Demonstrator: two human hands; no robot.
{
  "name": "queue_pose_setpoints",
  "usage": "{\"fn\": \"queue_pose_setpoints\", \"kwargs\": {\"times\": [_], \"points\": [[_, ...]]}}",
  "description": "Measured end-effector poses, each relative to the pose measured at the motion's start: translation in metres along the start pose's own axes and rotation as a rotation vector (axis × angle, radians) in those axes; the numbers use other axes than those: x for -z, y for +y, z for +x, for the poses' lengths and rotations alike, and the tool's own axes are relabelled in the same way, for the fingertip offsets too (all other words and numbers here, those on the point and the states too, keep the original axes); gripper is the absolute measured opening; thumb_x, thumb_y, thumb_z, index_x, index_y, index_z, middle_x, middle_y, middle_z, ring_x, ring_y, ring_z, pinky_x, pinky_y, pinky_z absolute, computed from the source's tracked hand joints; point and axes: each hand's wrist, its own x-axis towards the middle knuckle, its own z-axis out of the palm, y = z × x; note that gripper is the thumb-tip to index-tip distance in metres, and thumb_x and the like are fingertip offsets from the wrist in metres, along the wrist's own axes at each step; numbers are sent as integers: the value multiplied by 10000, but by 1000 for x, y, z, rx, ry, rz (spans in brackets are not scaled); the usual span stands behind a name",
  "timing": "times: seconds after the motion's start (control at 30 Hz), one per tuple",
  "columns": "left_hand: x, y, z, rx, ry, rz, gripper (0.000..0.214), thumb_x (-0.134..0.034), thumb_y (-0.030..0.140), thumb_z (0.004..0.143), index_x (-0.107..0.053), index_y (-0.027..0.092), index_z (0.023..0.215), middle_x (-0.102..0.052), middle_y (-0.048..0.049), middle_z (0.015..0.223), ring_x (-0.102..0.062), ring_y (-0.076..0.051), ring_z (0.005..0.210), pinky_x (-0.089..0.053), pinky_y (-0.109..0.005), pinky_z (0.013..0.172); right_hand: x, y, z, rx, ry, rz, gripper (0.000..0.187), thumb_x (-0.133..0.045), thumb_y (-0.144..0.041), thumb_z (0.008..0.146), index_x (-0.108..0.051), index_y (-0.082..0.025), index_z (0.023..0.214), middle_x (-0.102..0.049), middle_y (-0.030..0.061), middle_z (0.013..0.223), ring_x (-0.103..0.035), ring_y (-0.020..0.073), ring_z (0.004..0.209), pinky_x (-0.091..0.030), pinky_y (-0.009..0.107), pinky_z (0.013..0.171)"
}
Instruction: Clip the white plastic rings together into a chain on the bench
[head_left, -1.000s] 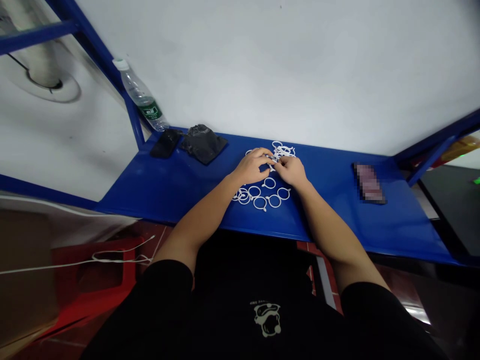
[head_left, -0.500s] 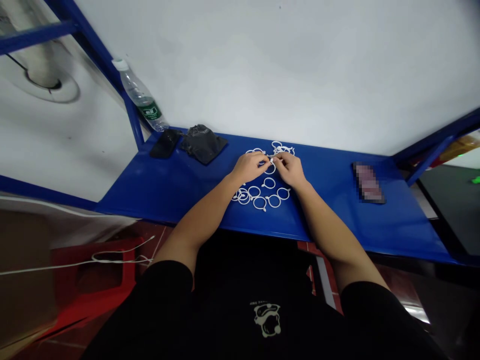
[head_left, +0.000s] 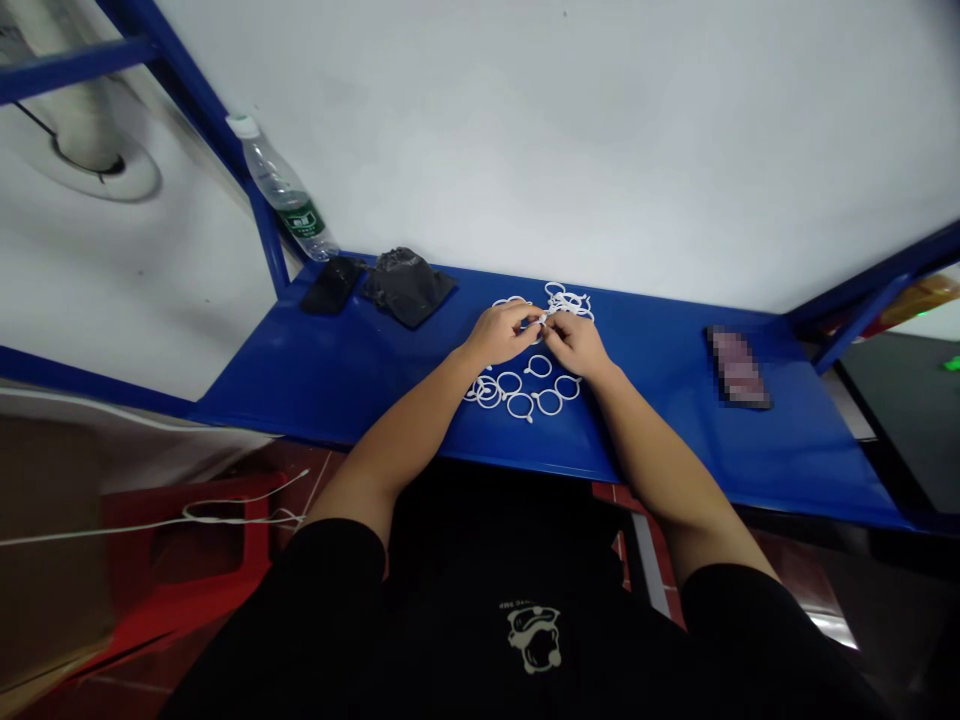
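While your left hand (head_left: 499, 336) and right hand (head_left: 579, 344) pinch one ring (head_left: 541, 319) together, the pile (head_left: 570, 298) lies just beyond. Right is nearer.

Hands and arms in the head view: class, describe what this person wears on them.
The left hand and right hand are bare, with no gloves or watch visible. Short black sleeves end near the elbows, forearms uncovered.

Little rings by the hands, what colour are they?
White; the small white plastic rings show best in the head view.
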Motion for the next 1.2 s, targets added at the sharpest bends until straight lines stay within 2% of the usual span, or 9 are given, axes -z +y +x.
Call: {"fn": "queue_pose_setpoints", "kwargs": {"times": [0.23,0.43,0.57,0.7,0.9,1.2], "points": [[-1,-1,1,84,-19,-54,138,-713,165,934,-815,194,1023,-834,-53,993,-715,-156,766,-555,-298,780,0,-2,0,16,-44,-55,223,-567,-355,1009,-686,-235,864,-736,57,818,-623,216,731,-451,347,709],[1,-4,1,100,-22,4,155,-672,125,897,-808,197,900,-811,-36,856,-701,-171,738,-525,-309,742,-1,-1,-1,37,-52,-77,151,-597,-316,960,-685,-235,869,-734,51,818,-619,211,724,-440,339,702],[3,-4,1,59,-42,-22,178,-647,148,932,-816,202,919,-826,-44,896,-721,-176,777,-534,-313,765,0,-2,-1,40,-48,-66,192,-581,-341,985,-673,-237,852,-727,48,801,-606,207,713,-434,340,699],[5,-1,0,11,-51,-35,162,-665,244,989,-819,210,953,-835,-48,941,-736,-187,820,-546,-322,790,1,-3,0,27,-44,-56,221,-573,-351,999,-646,-238,825,-705,42,776,-598,201,693,-425,338,691],[6,1,1,24,-68,-25,198,-673,314,1027,-811,219,922,-821,-37,898,-722,-179,795,-542,-318,786,1,-4,0,27,-48,-105,238,-558,-341,1004,-607,-245,791,-686,41,754,-586,198,684,-410,334,681],[3,1,1,58,-76,-4,147,-681,239,947,-799,218,861,-803,-32,842,-684,-176,739,-533,-324,754,-1,-2,0,16,-60,-136,214,-597,-354,984,-701,-243,833,-765,68,825,-648,226,745,-446,349,704]]}}
